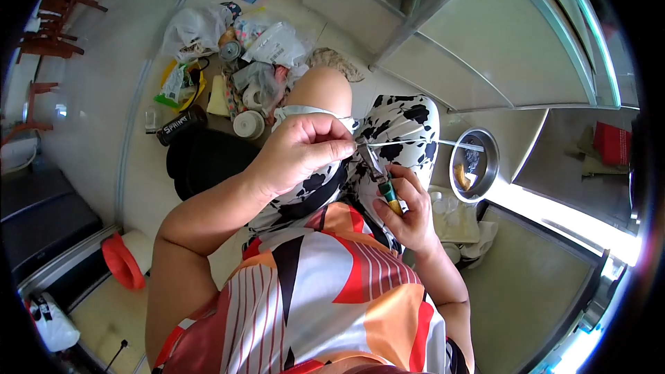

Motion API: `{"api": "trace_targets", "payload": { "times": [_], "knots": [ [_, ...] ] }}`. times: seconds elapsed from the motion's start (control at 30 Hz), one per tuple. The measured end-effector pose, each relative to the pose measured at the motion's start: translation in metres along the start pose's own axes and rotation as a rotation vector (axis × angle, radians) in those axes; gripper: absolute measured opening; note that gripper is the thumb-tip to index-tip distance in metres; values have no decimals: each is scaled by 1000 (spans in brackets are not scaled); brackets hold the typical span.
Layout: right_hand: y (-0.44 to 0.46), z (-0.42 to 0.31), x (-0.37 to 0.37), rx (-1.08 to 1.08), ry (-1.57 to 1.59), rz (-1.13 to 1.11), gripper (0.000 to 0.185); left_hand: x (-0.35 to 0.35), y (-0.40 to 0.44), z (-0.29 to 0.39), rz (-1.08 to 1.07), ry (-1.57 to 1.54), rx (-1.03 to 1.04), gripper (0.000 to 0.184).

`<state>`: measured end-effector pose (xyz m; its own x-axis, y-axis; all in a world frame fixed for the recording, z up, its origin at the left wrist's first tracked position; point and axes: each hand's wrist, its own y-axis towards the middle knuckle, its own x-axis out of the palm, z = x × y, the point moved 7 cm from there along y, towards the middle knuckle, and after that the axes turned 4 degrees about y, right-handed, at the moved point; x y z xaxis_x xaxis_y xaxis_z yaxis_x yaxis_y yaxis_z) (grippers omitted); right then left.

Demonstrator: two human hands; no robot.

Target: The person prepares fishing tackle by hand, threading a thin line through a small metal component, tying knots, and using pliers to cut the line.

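My left hand (305, 152) is closed above my lap, thumb and forefinger pinched at one end of a thin white strand (405, 142). The strand runs rightward across my knee toward a round metal bowl (496, 152). In my right hand (410, 213) is a pair of pliers (374, 166) with green and yellow handles. Their metal jaws meet the strand close to my left fingertips; whether they bite on it is too small to tell. A yellowish piece (461, 174) and crumpled silvery bits (472, 159) lie inside the bowl.
Plastic bags (277, 43), a white roll (249, 125) and a black can (181, 126) crowd the floor beyond my left knee. Glass-fronted cabinets (506, 34) stand ahead and right. Wooden chair legs (59, 14) show at far left, a red-rimmed white container (125, 261) lower left.
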<state>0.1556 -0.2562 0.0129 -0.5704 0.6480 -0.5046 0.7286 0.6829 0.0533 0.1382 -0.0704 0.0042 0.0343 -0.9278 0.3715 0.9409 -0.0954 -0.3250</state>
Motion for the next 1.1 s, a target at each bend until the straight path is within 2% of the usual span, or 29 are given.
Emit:
{"api": "trace_targets", "payload": {
  "times": [0.13, 0.23, 0.43, 0.53, 0.63, 0.73, 1.1],
  "knots": [
    [4, -3, -2, 18, -48, 4, 23, -1, 0, -4, -10, -24, -16, 6],
    [4, -3, -4, 51, -107, 7, 21, -3, 3, -9, 27, -13, 60, 6],
    [5, -6, -7, 35, -166, 26, 20, -2, 2, -7, 6, -22, -16, 6],
    [4, -2, -7, 48, -130, 10, 20, -3, 0, -11, -82, -158, -60, 7],
    [6, -5, -7, 33, -114, 21, 19, -1, 1, -8, 10, -42, -23, 8],
    [7, -6, -9, 17, -130, 20, 18, -2, 0, -10, -2, -101, -37, 8],
    [7, -11, -17, -37, -233, -7, 19, -6, -1, -13, -36, 14, -49, 5]
  ]
}}
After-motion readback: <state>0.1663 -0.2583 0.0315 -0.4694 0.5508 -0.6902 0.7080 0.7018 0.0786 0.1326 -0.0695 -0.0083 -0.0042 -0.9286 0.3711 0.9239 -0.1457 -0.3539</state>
